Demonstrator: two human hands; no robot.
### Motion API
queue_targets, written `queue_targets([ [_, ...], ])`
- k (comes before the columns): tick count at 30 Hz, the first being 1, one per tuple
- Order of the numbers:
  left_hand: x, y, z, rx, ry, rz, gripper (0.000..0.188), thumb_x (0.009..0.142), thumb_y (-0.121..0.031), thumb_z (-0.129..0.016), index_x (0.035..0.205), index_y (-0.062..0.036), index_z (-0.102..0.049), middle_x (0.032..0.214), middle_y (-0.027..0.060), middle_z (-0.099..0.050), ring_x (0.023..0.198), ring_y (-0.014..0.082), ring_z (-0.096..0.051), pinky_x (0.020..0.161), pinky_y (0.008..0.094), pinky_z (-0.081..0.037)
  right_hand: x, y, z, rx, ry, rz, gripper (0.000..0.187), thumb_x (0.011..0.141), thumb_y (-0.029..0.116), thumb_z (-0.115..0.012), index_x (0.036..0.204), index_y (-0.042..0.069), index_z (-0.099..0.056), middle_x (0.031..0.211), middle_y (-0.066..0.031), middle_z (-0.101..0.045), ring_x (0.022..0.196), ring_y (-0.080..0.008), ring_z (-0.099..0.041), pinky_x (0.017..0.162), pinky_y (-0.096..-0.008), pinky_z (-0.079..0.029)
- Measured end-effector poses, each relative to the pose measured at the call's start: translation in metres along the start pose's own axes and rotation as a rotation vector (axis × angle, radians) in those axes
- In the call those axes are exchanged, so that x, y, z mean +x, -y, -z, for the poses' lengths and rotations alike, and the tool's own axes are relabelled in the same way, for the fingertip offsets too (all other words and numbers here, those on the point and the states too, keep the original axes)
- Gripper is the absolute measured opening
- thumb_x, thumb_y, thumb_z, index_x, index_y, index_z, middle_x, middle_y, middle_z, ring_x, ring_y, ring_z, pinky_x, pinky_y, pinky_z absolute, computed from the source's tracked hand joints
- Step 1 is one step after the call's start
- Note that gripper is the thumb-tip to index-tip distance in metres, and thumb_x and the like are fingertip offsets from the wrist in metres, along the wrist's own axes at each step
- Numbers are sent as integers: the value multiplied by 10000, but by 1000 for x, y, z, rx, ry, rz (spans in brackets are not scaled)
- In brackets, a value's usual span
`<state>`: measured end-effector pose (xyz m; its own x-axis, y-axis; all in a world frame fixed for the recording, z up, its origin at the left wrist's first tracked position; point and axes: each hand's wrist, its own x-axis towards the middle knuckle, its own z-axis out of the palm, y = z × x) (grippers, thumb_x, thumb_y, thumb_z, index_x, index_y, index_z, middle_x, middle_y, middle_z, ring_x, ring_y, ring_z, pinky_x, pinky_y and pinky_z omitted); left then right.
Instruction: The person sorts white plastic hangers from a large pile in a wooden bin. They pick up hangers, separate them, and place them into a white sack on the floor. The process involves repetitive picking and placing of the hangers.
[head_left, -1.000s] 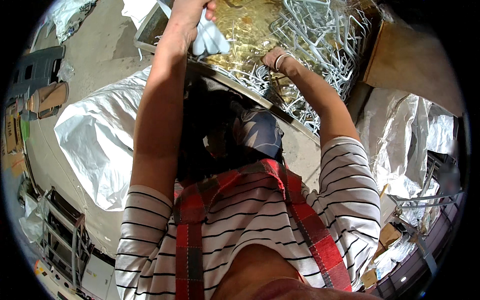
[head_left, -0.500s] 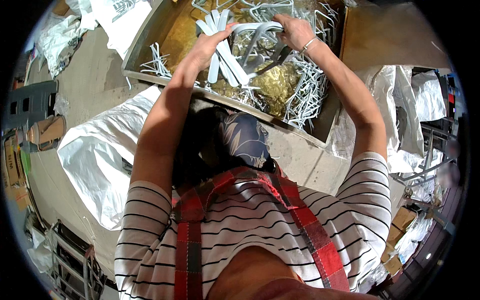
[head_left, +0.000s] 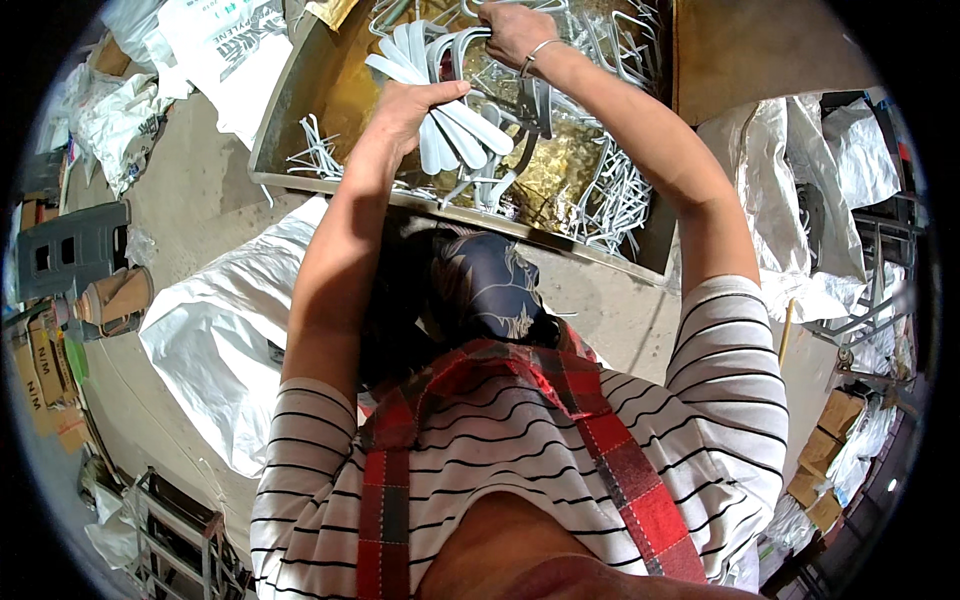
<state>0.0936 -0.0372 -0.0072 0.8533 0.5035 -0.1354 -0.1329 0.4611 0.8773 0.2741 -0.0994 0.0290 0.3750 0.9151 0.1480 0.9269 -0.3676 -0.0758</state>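
Several pale strips [head_left: 480, 128] fan across the left grip [head_left: 405, 112] pinching them; right grip [head_left: 520, 34] clasps curved pieces [head_left: 462, 42].

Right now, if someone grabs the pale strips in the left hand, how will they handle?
Probably stiff: the strips hold straight beyond the left hand. Likely apt to slide apart, since they're fanned out. Possibly slippery, given the wet-looking tray below.

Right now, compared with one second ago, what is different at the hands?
The right hand, then down in the metal tray, has come up nearer the left hand and grips bent grey strips. The left hand's pale flat strips, then bunched, are now fanned out. The left hand's hold, the tray and the white sheet on the floor stayed as they were.
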Motion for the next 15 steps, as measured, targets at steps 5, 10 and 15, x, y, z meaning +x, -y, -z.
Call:
queue_targets([
  [5, 5, 5, 5, -99, -11, 50, 194, 743, 9, -627, 921, 6, -549, 843, 116, -623, 762, 199, -625, 712, 322, -519, 10, 2, -13, 54, -88, 73, 228, 678, 137, -578, 888, 52, -560, 789, -181, -617, 783, -343, -601, 677, -426, -482],
  [10, -5, -12, -1, -111, -32, 105, 196, 763, -4, -623, 948, 15, -562, 839, 120, -614, 749, 212, -626, 684, 335, -529, 10, 17, 11, 76, -18, 18, 249, 667, 139, -588, 891, 37, -549, 850, -176, -619, 824, -356, -592, 689, -427, -483],
  [15, -1, -25, 43, -407, -141, -46, 215, 746, -9, -653, 947, 27, -586, 847, 127, -614, 768, 223, -609, 710, 349, -517, -35, -35, -4, 751, -273, -109, 685, 670, 209, -696, 1248, 5, -388, 1248, -189, -453, 1190, -287, -411, 988, -355, -330],
])
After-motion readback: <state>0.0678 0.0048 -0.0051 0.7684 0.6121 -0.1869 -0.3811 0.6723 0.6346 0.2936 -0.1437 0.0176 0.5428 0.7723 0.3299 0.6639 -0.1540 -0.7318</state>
